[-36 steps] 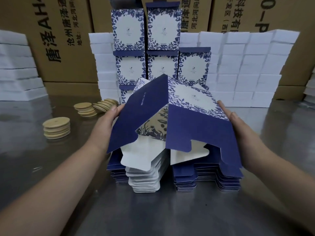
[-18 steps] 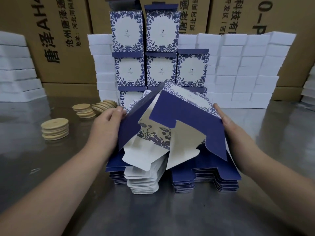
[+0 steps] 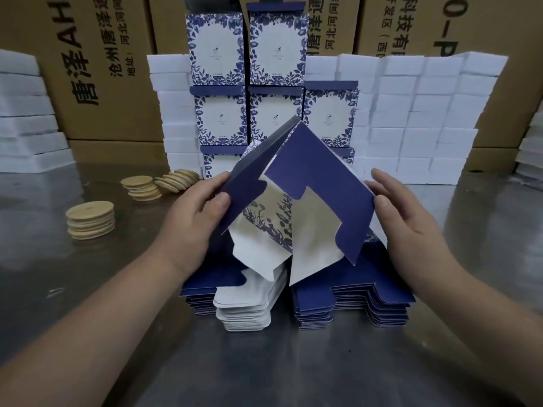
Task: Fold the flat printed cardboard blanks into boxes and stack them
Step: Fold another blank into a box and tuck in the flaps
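I hold one blue printed cardboard blank (image 3: 317,183) up over the pile of flat blanks (image 3: 346,301), partly opened into a tube with its white and blue flaps hanging toward me. My left hand (image 3: 199,210) pinches its left blue panel, thumb in front. My right hand (image 3: 405,212) holds the right edge with the thumb on the panel's corner and the fingers spread behind. Finished blue floral boxes (image 3: 276,51) stand stacked in rows at the back centre.
Stacks of round wooden discs (image 3: 91,220) lie on the steel table (image 3: 264,371) at left. White foam blocks (image 3: 426,118) are piled behind and at the far left. Large brown cartons (image 3: 97,69) form the back wall.
The blank has been raised and squeezed more upright, its blue panels now meeting in a peak. Both hands moved inward and up with it.
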